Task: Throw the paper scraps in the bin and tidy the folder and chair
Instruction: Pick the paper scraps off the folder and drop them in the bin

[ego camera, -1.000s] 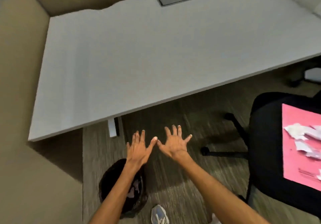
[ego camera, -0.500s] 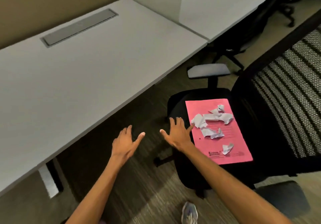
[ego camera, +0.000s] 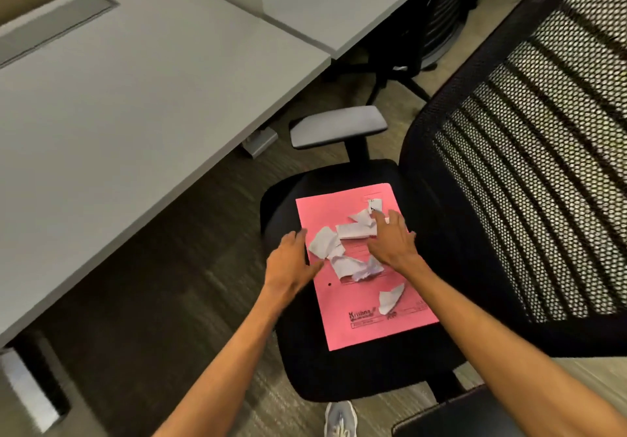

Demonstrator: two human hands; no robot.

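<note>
The paper scraps (ego camera: 325,243) lie on the pink folder (ego camera: 356,301), right between both hands. The left hand (ego camera: 291,262) and right hand (ego camera: 392,241) have flat fingers and hold nothing yet.

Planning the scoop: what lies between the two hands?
Head view: torn white paper scraps lie on the pink folder between the left hand and the right hand.

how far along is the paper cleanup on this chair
Nothing looks done: paper scraps lie on the pink folder on the chair seat. In hand: left hand at the folder's edge, right hand over the scraps, neither visibly gripping any. Left: binning scraps, tidying folder and chair.
</note>
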